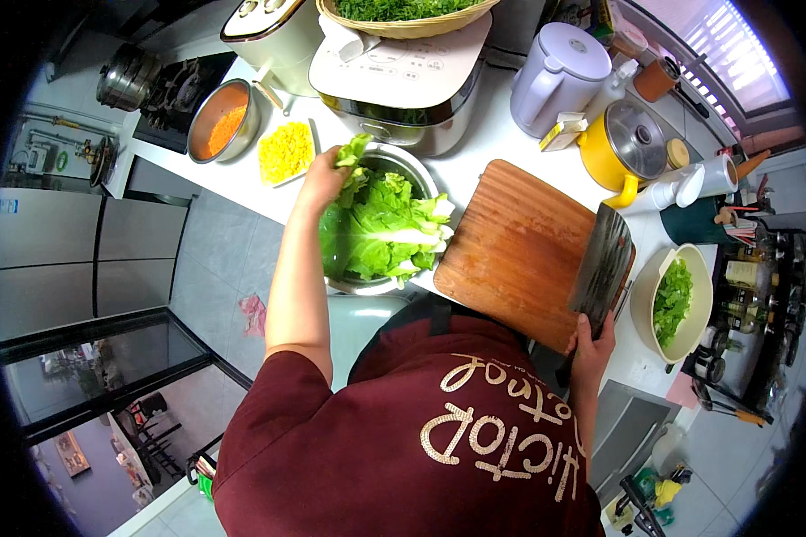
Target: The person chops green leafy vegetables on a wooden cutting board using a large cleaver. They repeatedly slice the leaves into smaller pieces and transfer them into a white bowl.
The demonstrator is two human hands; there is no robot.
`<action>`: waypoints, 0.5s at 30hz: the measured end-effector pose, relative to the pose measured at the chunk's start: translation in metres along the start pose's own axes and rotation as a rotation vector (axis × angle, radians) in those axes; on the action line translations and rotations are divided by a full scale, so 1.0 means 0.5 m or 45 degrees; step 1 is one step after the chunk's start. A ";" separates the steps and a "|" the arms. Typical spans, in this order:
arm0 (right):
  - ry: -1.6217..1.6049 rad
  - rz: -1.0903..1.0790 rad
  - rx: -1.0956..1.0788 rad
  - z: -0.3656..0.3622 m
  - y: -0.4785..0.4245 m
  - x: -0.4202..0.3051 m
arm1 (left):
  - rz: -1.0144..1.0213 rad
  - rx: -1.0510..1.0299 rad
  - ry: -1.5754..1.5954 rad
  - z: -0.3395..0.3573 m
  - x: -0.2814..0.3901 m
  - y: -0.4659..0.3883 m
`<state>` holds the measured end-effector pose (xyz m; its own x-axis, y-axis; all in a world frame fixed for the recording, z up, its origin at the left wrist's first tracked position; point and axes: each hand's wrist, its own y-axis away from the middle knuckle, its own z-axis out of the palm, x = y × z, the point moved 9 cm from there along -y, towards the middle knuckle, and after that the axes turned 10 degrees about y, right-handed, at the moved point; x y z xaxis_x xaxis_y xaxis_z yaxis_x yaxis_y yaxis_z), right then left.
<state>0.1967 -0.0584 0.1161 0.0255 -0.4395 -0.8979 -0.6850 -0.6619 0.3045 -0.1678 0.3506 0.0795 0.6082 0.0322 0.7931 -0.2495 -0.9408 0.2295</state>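
My left hand (326,176) grips the upper edge of some green lettuce leaves (384,231) that lie in and over a large metal pot (424,176). On the right, my right hand (592,341) is at the near end of a dark-bladed cleaver (601,265), its fingers closed about the handle area. The cleaver's blade rests along the right side of a wooden cutting board (517,248), whose surface looks damp. Right of the board, a cream oval basin (704,315) holds cut green leaves (672,302). The handle itself is mostly hidden by my hand.
A white dish of yellow corn kernels (286,152) and a metal bowl (247,131) with orange bits stand left of a rice cooker (403,74). Behind the board are a lilac kettle (557,77) and a yellow pot (604,151). A wicker basket (410,28) of chopped greens sits atop the cooker.
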 end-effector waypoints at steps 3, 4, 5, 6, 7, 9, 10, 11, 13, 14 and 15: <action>-0.047 0.020 0.021 0.004 -0.009 0.003 | 0.113 -0.063 -0.349 0.073 0.030 -0.002; -0.044 0.021 0.011 0.006 -0.011 0.006 | 0.033 -0.110 -0.424 0.104 0.045 0.007; -0.039 0.023 0.000 0.007 -0.015 0.009 | -0.049 -0.158 -0.497 0.132 0.056 0.016; -0.035 0.026 -0.011 0.009 -0.016 0.009 | -0.085 -0.205 -0.539 0.151 0.068 0.025; -0.024 0.010 -0.014 0.009 -0.018 0.003 | -0.122 -0.252 -0.580 0.167 0.072 0.031; -0.003 -0.023 -0.024 0.013 -0.018 -0.015 | -0.124 -0.248 -0.682 0.187 0.071 0.030; -0.006 -0.013 -0.017 0.012 -0.018 -0.017 | -0.139 -0.248 -0.769 0.192 0.073 0.029; -0.010 -0.003 -0.010 0.011 -0.016 -0.018 | -0.154 -0.248 -0.856 0.193 0.072 0.029; 0.002 0.015 -0.013 0.010 -0.015 -0.012 | -0.104 -0.146 -0.751 0.200 0.023 0.007; 0.018 0.025 -0.017 0.005 -0.016 0.003 | -0.113 -0.106 -0.698 0.200 -0.002 -0.003; 0.031 0.038 -0.013 0.005 -0.017 0.005 | -0.115 -0.071 -0.647 0.196 -0.005 -0.007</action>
<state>0.2009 -0.0524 0.1103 0.0233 -0.4738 -0.8804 -0.6781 -0.6545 0.3343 -0.0949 0.3209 0.0214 0.9148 -0.0689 0.3981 -0.2108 -0.9219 0.3249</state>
